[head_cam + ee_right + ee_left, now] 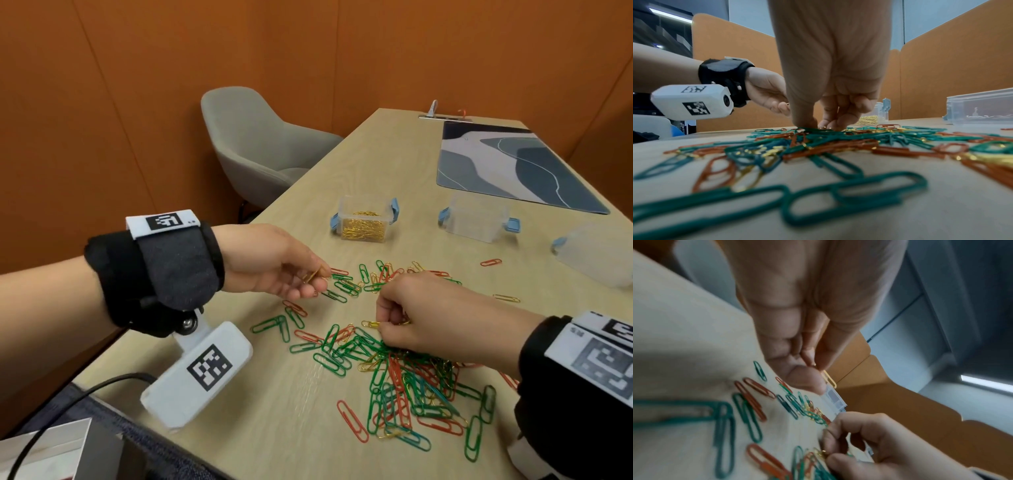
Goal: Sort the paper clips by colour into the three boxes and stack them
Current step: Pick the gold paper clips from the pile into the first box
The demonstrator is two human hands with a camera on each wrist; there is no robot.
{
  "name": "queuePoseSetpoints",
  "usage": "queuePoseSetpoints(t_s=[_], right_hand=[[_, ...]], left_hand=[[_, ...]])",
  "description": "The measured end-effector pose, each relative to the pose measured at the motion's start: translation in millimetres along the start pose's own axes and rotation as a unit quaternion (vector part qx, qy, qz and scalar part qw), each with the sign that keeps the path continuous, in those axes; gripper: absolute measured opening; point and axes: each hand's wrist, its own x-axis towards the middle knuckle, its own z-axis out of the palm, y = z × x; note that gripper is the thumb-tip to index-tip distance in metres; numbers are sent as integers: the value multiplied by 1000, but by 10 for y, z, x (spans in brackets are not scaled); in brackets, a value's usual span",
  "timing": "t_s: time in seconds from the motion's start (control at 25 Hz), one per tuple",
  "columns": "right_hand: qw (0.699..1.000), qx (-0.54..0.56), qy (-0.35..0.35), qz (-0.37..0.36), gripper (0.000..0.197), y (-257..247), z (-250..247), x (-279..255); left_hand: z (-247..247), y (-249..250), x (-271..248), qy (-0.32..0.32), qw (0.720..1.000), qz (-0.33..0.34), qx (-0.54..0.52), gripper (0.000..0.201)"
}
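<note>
Thin wire paper clips (404, 370) in glossy green, red and gold lie scattered and tangled on the pale wood-grain table (308, 428), thickest near the right wrist; the left hand (274, 263) hangs just above the far edge of the scatter with thumb and forefinger pinching a gold clip (313, 275), a grip the left wrist view shows closely, the gold loop (829, 378) sticking out beyond the fingertips; the right hand (442, 322) is curled down onto the pile, its fingertips nipping another gold clip (371, 323) that lies against the heap, though the right wrist view has thumb and fingers (830, 118) buried in the tangle and hides the clip itself; three clear, rounded plastic boxes with pale blue latches stand beyond the clips, well apart from both hands; the nearest-left box (364, 219) holds a bed of gold clips, the middle box (478, 221) looks bare from the head view, and the third box (596, 257) is cut off by the frame's right edge; the right wrist view shows a clear box (980, 108) side-on with something pale and thin inside, too blurred to name; a grey upholstered chair (260, 144) and a blue-grey patterned mat (507, 164) appear only in the head view.
</note>
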Motion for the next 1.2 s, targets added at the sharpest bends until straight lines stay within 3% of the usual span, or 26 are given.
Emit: queuePoseSetpoints(t_s=[0.12, 0.24, 0.36, 0.48, 0.56, 0.64, 0.72, 0.8, 0.88, 0.96, 1.0, 1.08, 1.12, 1.2], right_hand=[[1000, -13, 1, -6, 11, -11, 1, 11], [1000, -22, 4, -2, 12, -23, 0, 6], [999, -21, 30, 14, 13, -16, -5, 4], [998, -3, 63, 27, 10, 10, -9, 15], [997, 11, 76, 29, 10, 25, -6, 17], [995, 22, 96, 17, 11, 32, -5, 14], [990, 43, 130, -22, 11, 14, -8, 7], [980, 84, 158, -82, 10, -32, -22, -3], [969, 109, 171, -138, 8, -78, -34, -14], [961, 125, 188, -159, 5, -78, -33, -26], [959, 138, 196, -154, 5, -61, -33, -39], [964, 162, 169, -128, 9, -28, -30, -94], [973, 156, 125, -113, 10, -22, -26, -121], [990, 107, 35, -85, 13, -26, -10, -145]], left_hand=[[19, -13, -8, -9, 997, -51, -55, 28], [87, -40, 2, 21, 995, -34, 91, 28], [234, -26, 25, 57, 934, 64, 348, 18], [381, 22, 52, 62, 887, 119, 443, 17], [390, 33, 50, 46, 877, 110, 465, 17], [331, 49, 35, 47, 880, 107, 460, 13], [276, 61, 50, 87, 893, 116, 427, 17], [265, 62, 91, 88, 950, 70, 291, 36], [293, 82, 95, -8, 993, -5, 120, 42], [325, 90, 84, -109, 992, -48, 41, 36], [327, 93, 86, -123, 990, -56, 34, 33], [328, 94, 103, -73, 993, -51, 80, 30], [329, 74, 111, -33, 987, -24, 158, 30], [345, 30, 96, 22, 930, 46, 365, 22]])
